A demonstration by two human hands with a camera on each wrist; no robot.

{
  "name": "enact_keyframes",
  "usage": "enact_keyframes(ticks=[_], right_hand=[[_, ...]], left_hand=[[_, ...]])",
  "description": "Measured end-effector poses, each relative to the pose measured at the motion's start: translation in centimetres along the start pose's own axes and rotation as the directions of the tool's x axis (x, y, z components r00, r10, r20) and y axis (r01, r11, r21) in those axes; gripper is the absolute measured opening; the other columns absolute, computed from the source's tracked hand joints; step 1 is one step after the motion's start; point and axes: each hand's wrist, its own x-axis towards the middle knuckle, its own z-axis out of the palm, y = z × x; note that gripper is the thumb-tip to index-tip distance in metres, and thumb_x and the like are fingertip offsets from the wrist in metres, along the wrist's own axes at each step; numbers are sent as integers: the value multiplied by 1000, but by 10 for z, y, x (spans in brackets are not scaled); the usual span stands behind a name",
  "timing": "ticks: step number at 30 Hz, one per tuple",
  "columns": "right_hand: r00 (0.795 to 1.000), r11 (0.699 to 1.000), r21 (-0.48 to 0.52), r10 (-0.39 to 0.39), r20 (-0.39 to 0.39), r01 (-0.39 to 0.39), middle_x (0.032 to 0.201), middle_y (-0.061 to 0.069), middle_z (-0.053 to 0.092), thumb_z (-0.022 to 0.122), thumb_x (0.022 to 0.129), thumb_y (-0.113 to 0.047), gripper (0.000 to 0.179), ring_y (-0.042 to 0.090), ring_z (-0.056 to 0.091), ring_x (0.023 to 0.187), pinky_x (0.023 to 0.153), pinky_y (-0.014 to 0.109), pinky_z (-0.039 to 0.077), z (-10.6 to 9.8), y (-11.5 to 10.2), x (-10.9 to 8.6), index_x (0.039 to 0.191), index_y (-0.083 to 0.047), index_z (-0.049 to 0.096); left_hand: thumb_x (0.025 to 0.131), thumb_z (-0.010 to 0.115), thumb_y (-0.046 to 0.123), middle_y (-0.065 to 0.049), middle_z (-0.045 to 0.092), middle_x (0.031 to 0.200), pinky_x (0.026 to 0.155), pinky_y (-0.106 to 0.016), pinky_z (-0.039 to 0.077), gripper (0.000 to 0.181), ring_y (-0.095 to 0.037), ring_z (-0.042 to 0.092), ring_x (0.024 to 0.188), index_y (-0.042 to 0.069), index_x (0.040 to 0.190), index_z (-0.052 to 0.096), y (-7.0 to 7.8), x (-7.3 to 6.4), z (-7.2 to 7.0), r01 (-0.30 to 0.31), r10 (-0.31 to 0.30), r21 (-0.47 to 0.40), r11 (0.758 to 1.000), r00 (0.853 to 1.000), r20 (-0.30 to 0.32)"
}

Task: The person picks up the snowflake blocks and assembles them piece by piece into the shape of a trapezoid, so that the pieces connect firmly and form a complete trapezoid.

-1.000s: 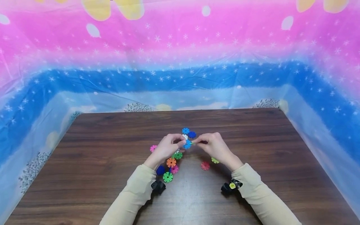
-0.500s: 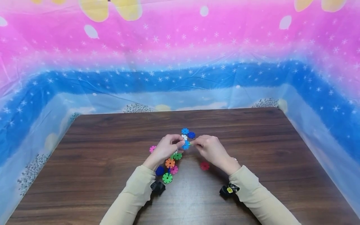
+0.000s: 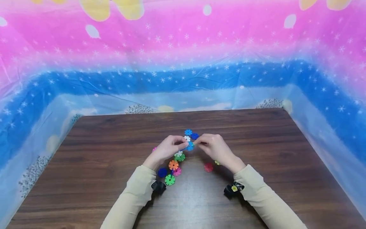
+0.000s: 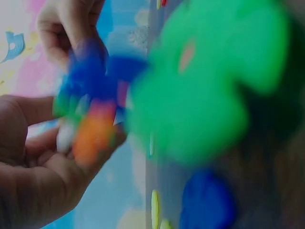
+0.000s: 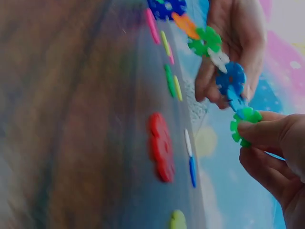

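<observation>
A chain of notched plastic discs hangs between my hands. My left hand (image 3: 166, 149) grips it near its far end, fingers around a blue disc (image 5: 230, 78). Beyond that sits a light blue disc (image 3: 190, 146). My right hand (image 3: 218, 149) pinches a green disc (image 5: 252, 114) between thumb and fingertips, right at the light blue disc's edge. Down from the left hand run a white disc (image 5: 219, 59), a green disc (image 3: 180, 156) and an orange disc (image 3: 173, 165). The bright green disc (image 4: 190, 109) at the near end looms large and blurred in the left wrist view.
Loose discs lie on the brown wooden table (image 3: 257, 133): a red disc (image 3: 208, 167) and a yellow-green disc (image 3: 217, 162) by the right hand. A blue disc (image 3: 188, 132), a dark blue disc (image 3: 194, 136) and a white disc (image 3: 187, 138) lie beyond the hands.
The right hand dipped slightly, covering the yellow-green disc, then came back up and uncovered part of it. The left hand shifted a little left, hiding more of a pink disc. Both grips stay the same.
</observation>
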Motion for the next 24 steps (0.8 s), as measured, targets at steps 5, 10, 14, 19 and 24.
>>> enact_keyframes(ticks=[5,10,14,19,24], right_hand=[[976,981,66,175,128,-185,113,4,73,72,93,-2,24,18,70,100,83,36,57,-12,8,1,115,-10,76],[827,907,-7,386,409,-421,114,5,70,76,92,-20,29,20,66,101,86,40,54,-37,15,-2,119,-10,73],[688,897,-100,398,606,-431,103,3,63,83,84,-22,28,18,58,93,82,38,50,-51,18,-6,108,-12,71],[646,899,-103,382,661,-426,89,-1,61,82,83,-13,17,14,55,77,71,33,48,-50,21,-7,94,-12,69],[649,885,-138,424,632,-445,90,2,60,85,82,-18,31,16,55,78,72,34,48,-53,25,-9,105,-10,66]], left_hand=[[101,65,24,-6,58,79,62,-36,42,18,-26,46,64,9,102,75,-2,-1,-12,7,-9,41,999,999,51],[100,65,20,-5,60,83,65,-39,45,15,-36,52,73,7,102,72,-2,-2,-13,30,-31,27,999,999,45],[101,62,16,-9,64,91,66,-38,43,13,-27,52,74,5,103,67,1,-2,-14,50,-51,24,998,998,38],[101,61,14,-15,67,104,72,-39,45,12,-20,53,80,3,107,62,0,1,-11,56,-56,4,998,998,39],[102,60,15,-13,66,103,71,-39,44,12,-20,52,78,6,109,60,0,1,-9,71,-70,-6,997,997,31]])
